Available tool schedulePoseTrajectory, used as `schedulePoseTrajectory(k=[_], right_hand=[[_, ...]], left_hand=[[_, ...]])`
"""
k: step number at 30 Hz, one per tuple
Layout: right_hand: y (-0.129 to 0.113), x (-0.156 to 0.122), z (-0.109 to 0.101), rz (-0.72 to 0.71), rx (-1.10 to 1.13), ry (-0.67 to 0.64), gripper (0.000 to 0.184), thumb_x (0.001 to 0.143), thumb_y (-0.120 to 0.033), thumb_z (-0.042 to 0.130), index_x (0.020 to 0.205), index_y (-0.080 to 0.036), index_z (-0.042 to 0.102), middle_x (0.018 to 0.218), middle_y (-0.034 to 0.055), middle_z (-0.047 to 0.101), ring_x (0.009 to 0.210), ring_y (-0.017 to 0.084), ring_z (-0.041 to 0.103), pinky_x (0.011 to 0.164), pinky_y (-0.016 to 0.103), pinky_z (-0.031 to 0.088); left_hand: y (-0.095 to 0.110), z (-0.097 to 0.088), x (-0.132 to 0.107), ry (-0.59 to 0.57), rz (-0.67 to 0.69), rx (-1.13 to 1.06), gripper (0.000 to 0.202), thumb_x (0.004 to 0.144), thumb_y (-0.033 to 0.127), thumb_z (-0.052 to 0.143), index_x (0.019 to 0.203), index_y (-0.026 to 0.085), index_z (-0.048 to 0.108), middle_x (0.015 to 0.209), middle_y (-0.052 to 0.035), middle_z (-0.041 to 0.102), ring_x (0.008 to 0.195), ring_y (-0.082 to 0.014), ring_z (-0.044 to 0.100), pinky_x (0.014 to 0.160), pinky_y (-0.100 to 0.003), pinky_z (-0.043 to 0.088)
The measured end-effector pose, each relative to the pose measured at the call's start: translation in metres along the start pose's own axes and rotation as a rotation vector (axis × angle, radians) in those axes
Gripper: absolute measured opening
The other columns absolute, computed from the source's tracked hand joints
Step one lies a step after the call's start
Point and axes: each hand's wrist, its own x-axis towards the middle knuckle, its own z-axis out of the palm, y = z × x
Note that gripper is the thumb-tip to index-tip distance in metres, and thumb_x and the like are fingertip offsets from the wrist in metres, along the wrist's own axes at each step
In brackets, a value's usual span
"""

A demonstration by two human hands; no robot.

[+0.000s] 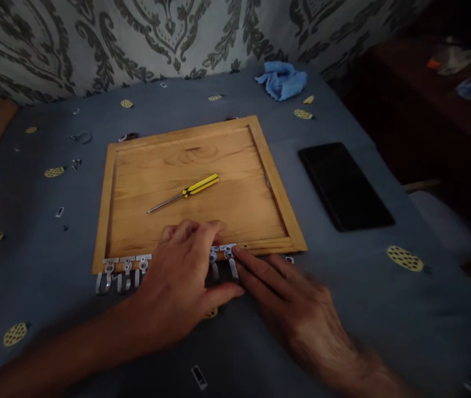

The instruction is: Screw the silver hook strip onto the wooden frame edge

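Note:
A wooden board with a raised rim (219, 149) lies flat on the table. Along its near edge runs a metal hook rack (126, 266) with several hooks hanging over the side. My left hand (181, 265) lies across the rack's middle, fingers curled over the board's edge and thumb near the right-hand hooks; it hides part of the rack. Fingers stretched out, my right hand (291, 301) touches the rack's right end with a fingertip. On the board rests a screwdriver (200, 185) with a yellow and black handle, its shaft pointing left.
A black phone (345, 185) lies right of the board. Behind it is a crumpled blue cloth (283, 80). Several small screws (76, 164) and a small loop (81, 137) lie left of the board. The patterned blue tablecloth (36, 287) ends at a patterned curtain (173, 33).

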Motion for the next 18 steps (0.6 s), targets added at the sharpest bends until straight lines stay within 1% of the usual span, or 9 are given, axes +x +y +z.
schedulePoseTrajectory(k=[4,6,10,14,18], right_hand=[[0.001,-0.001,0.001,-0.021,-0.016,0.009,0.034,0.094,-0.008,0.040,0.117,-0.011,0.065,0.124,0.0080,0.067,0.089,0.021,0.062,0.069,0.036,0.058],[0.001,-0.001,0.001,-0.027,-0.016,0.013,0.033,0.093,-0.007,0.042,0.116,-0.010,0.065,0.125,0.0083,0.067,0.089,0.022,0.062,0.070,0.037,0.058],[0.001,-0.001,0.002,-0.013,-0.030,0.020,0.031,0.092,-0.007,0.044,0.113,-0.011,0.066,0.125,0.0078,0.067,0.089,0.021,0.062,0.072,0.037,0.058],[0.000,0.000,0.001,-0.016,-0.047,0.026,0.031,0.093,-0.008,0.043,0.111,-0.012,0.068,0.123,0.0077,0.068,0.089,0.021,0.062,0.071,0.036,0.059],[0.000,-0.001,0.002,-0.019,-0.047,0.026,0.031,0.092,-0.007,0.044,0.111,-0.013,0.068,0.125,0.0068,0.067,0.090,0.020,0.062,0.072,0.035,0.059]], left_hand=[[-0.003,-0.008,-0.002,0.048,-0.016,-0.033,0.067,0.071,0.031,0.080,0.124,0.024,0.039,0.113,-0.0053,0.063,0.107,-0.0270,0.057,0.089,-0.045,0.043],[-0.002,-0.008,-0.002,0.038,-0.013,-0.039,0.066,0.072,0.028,0.080,0.123,0.023,0.039,0.113,-0.0057,0.062,0.106,-0.0267,0.057,0.088,-0.045,0.044],[0.002,-0.003,-0.003,-0.015,0.012,-0.026,0.062,0.072,0.027,0.079,0.120,0.020,0.040,0.111,-0.0064,0.062,0.103,-0.0264,0.056,0.086,-0.044,0.045],[0.005,0.002,-0.003,-0.026,0.050,0.032,0.058,0.076,0.027,0.075,0.122,0.020,0.039,0.112,-0.0076,0.062,0.105,-0.0278,0.055,0.087,-0.046,0.044],[0.006,0.004,-0.003,-0.028,0.051,0.049,0.055,0.076,0.022,0.073,0.120,0.020,0.040,0.111,-0.0081,0.063,0.104,-0.0288,0.057,0.087,-0.046,0.043]])
